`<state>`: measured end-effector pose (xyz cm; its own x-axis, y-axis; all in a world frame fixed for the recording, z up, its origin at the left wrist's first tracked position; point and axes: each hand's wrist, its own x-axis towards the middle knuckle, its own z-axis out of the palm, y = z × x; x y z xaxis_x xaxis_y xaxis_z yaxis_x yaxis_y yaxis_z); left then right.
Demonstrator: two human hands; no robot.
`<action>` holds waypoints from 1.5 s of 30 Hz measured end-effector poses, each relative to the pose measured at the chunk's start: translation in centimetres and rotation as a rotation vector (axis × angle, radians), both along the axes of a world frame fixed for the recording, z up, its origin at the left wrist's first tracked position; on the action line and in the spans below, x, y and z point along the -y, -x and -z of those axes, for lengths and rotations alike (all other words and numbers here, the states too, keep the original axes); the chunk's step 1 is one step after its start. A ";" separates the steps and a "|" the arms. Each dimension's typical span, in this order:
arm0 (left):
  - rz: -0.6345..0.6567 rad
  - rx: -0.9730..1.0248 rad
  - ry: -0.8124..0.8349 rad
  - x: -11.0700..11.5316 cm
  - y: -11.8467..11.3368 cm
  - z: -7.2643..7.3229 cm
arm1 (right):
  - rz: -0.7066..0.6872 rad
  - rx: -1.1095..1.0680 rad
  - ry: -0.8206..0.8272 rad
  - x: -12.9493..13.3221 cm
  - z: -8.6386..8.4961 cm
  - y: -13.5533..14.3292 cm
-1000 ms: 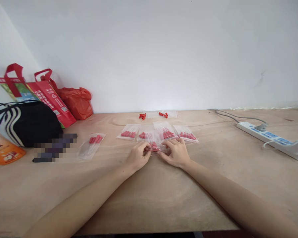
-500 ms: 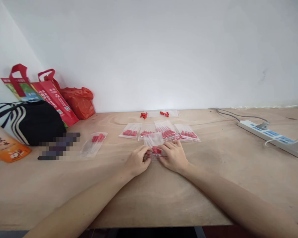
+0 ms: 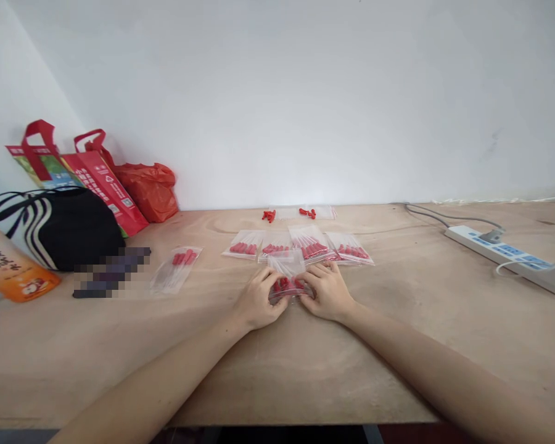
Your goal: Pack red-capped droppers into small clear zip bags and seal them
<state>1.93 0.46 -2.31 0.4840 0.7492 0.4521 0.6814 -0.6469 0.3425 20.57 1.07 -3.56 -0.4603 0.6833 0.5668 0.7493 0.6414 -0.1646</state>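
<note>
Between my hands a clear zip bag (image 3: pixel 285 262) with several small red pieces inside lies on the table, its red-lined edge toward me. My left hand (image 3: pixel 261 301) pinches the bag's near left side, fingers curled. My right hand (image 3: pixel 327 291) grips the near right side in the same way, thumb low along the edge. The fingers partly cover the red pieces. Just beyond stand out more filled bags lying flat: a left one (image 3: pixel 243 244), middle ones (image 3: pixel 308 242) overlapping, and a right one (image 3: pixel 350 248). Another filled bag (image 3: pixel 176 269) lies off to the left.
Loose red pieces (image 3: pixel 269 216) and a flat clear bag (image 3: pixel 284 212) lie near the wall. A white power strip (image 3: pixel 509 254) with cables is at right. A black pouch (image 3: pixel 81 228), an orange bottle (image 3: pixel 18 265), a red plastic bag (image 3: pixel 150 191) and carrier bags crowd the left.
The red pieces in the held bag have spread from a clump into more of a row. My left thumb has shifted slightly right along the near edge.
</note>
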 end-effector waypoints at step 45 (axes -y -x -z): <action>0.076 -0.021 0.032 -0.4 0.1 0.6 | -0.013 0.118 0.054 -0.2 -0.3 0.1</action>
